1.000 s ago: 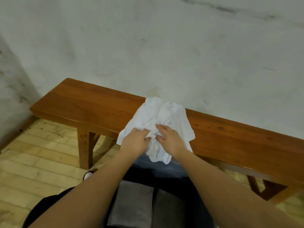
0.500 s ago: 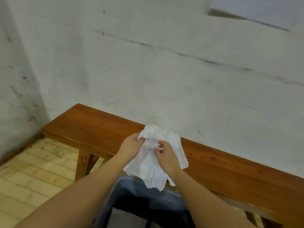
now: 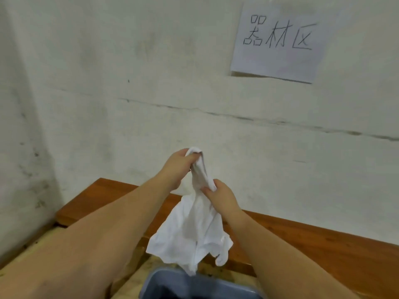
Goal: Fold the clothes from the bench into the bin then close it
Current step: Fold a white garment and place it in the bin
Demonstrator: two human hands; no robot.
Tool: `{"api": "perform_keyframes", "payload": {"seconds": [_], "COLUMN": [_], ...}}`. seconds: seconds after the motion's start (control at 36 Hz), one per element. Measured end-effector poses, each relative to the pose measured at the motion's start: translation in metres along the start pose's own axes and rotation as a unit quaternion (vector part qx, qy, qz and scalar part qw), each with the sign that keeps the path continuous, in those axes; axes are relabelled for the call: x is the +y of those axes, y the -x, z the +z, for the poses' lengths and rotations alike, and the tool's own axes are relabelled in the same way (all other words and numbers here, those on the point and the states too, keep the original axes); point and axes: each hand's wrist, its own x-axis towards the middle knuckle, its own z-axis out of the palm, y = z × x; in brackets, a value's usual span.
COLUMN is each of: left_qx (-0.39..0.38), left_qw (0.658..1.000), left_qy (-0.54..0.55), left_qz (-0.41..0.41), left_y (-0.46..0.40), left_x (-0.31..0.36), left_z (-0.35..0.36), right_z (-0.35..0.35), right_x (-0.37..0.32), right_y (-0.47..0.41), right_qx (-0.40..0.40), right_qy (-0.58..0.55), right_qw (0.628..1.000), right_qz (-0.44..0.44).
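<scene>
While the white garment (image 3: pixel 194 225) hangs in the air above the near edge of the desk (image 3: pixel 323 251), its long axis runs close to vertical, with the gathered top end pointing up and slightly left and the loose hem pointing down toward the bin (image 3: pixel 172 283). Left hand (image 3: pixel 177 167): the grip is clamped on the top end of the garment, fingers curled round a bunched fold. Right hand (image 3: pixel 222 197): the grip pinches the cloth lower down and to the right, thumb against the fabric. Between the two hands the cloth is drawn into a narrow twisted band; below the right hand it spreads into a wide crumpled mass. The lowest tip of the hem lies just over the far rim of the bin; contact cannot be determined. Only the far rim of the blue-grey bin is in view, the rest being cut off by the lower frame edge, and its interior reads as dark. The forearms cover the middle of the desk. A paper sign (image 3: pixel 278 39) with handwritten characters is fixed to the wall (image 3: pixel 108 83), upper right.
</scene>
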Motion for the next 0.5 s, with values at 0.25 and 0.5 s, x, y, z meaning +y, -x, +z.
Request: {"api": "perform_keyframes", "payload": {"seconds": [0.25,0.5], "left_qx": [-0.003,-0.024], "left_qw": [1.0,0.999], "left_qy": [0.022,0.0], "left_qz": [0.017,0.048], "left_y": [0.006,0.026], "left_x": [0.055,0.081], "left_z": [-0.001,0.019], "right_z": [-0.046,-0.063], "right_x": [-0.005,-0.055], "right_y": [0.015,0.032], "right_qx": [0.011,0.034], "right_qy": [0.018,-0.112], "right_qw": [0.999,0.991], "right_qz": [-0.026,-0.058]}}
